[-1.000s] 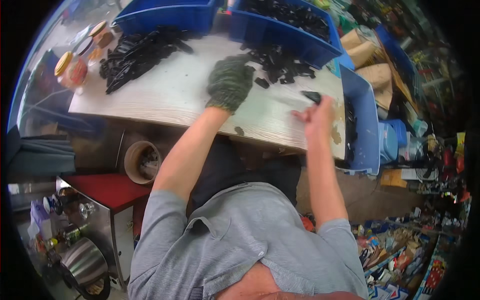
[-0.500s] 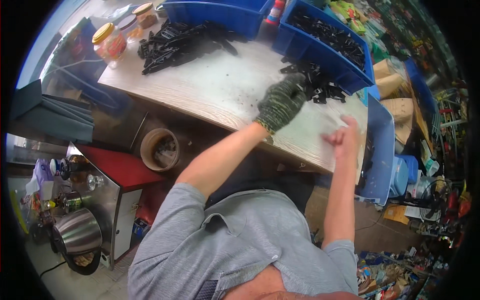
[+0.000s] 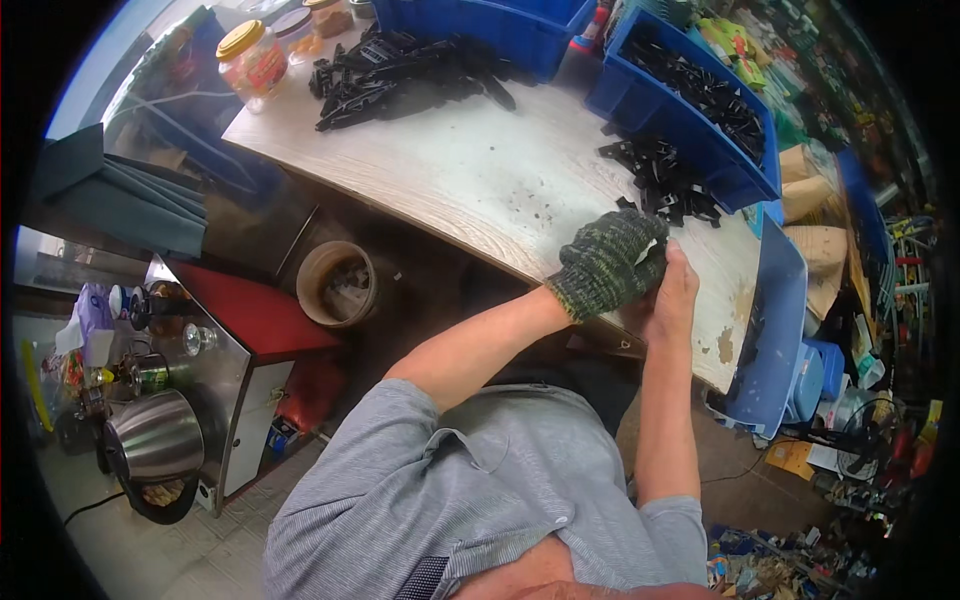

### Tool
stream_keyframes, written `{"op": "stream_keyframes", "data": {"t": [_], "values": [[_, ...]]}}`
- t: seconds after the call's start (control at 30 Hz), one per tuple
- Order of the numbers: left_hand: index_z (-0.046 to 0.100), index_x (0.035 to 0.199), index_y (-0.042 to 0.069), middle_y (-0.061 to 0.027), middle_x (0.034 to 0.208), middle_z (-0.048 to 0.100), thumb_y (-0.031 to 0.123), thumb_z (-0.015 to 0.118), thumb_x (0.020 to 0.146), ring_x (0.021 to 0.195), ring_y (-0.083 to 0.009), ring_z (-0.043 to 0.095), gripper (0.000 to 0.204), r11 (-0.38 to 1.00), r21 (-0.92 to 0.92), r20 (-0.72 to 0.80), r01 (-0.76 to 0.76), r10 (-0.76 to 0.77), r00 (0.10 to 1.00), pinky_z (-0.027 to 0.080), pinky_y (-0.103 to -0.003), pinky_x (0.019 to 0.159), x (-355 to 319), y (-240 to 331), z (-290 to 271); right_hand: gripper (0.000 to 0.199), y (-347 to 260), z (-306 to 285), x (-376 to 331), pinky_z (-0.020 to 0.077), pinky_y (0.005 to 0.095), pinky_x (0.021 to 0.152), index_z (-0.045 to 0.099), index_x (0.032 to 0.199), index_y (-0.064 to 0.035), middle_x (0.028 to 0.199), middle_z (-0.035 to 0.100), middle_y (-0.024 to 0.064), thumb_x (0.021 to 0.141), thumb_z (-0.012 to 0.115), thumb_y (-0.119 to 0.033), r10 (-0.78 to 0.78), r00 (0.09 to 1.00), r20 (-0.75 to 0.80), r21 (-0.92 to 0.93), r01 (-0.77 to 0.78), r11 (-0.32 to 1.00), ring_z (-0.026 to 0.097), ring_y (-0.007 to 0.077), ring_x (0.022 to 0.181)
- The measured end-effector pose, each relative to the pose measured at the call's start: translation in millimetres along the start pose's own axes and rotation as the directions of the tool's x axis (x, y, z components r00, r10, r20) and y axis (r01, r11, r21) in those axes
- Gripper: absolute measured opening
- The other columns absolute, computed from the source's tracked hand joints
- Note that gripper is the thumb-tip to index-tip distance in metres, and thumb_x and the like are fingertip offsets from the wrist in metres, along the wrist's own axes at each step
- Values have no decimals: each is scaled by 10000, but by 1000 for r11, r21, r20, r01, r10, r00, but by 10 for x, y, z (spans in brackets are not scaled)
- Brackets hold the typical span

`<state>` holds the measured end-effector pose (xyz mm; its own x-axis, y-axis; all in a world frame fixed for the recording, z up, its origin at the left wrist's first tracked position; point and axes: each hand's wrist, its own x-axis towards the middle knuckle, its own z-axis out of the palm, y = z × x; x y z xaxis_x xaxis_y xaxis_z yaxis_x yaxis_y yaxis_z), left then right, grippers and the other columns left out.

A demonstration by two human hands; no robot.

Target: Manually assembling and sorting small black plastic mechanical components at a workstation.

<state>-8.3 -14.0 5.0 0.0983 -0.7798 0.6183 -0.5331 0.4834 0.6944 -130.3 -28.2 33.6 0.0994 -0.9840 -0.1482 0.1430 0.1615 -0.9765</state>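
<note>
I've got both hands together at the near right edge of the worktop [image 3: 480,180]. The left hand [image 3: 610,262], in a knitted green glove, is curled over, and the bare right hand [image 3: 675,295] presses up against it from the right. A sliver of something pale shows between them, at the glove's edge, but the glove hides the rest and I cannot tell what it is. Left fingers bent inward around that spot; whether they truly grip I cannot tell. Right fingers are tucked behind the glove, their spread hidden.

Just beyond the hands lies a small heap of black parts [image 3: 660,180], too small to make out singly. A bigger pile of black strips [image 3: 400,75] sits far left on the worktop, beside a jar with a yellow lid [image 3: 250,60]. A blue bin [image 3: 690,110] on the far right holds more black pieces; another blue bin [image 3: 500,25] is cut off by the top edge. A blue tray [image 3: 775,330] hangs off the right end, its contents hard to see.
</note>
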Motion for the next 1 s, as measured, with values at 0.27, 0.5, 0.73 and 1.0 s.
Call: {"op": "stream_keyframes", "data": {"t": [0.27, 0.5, 0.73, 1.0], "values": [[614, 1154, 82, -145, 1126, 624, 221, 656, 821, 1100, -330, 571, 364, 644, 747, -353, 167, 171, 920, 419, -455, 1024, 137, -909, -1849, 377, -117, 181, -147, 542, 391, 493, 504, 759, -74, 504, 329, -22, 973, 430, -375, 83, 995, 51, 91, -88, 992, 351, 116, 444], [641, 1207, 137, -146, 1170, 641, 262, 601, 854, 1099, -366, 577, 377, 322, 904, -218, 282, -221, 951, 455, -478, 969, 233, -1165, -2261, 367, -80, 172, -130, 542, 414, 477, 476, 740, -82, 490, 252, -29, 966, 428, -367, 77, 997, 18, 87, -78, 993, 300, 112, 431], [662, 1084, 160, -114, 935, 677, 204, 601, 847, 943, -332, 626, 249, 570, 814, -134, 113, -6, 991, 497, -468, 827, 221, -1110, -2137, 346, -103, 237, -160, 544, 406, 469, 486, 764, -71, 503, 259, -31, 960, 460, -355, 53, 999, -2, 59, -53, 997, 314, 103, 439], [705, 1044, 100, -127, 1038, 685, 227, 646, 874, 990, -340, 633, 221, 626, 768, -85, 133, -106, 991, 504, -446, 872, 215, -1029, -2173, 333, -54, 199, -141, 553, 375, 454, 490, 812, -75, 508, 290, -38, 991, 481, -355, 45, 999, 17, 127, -46, 991, 338, 89, 436]]}}
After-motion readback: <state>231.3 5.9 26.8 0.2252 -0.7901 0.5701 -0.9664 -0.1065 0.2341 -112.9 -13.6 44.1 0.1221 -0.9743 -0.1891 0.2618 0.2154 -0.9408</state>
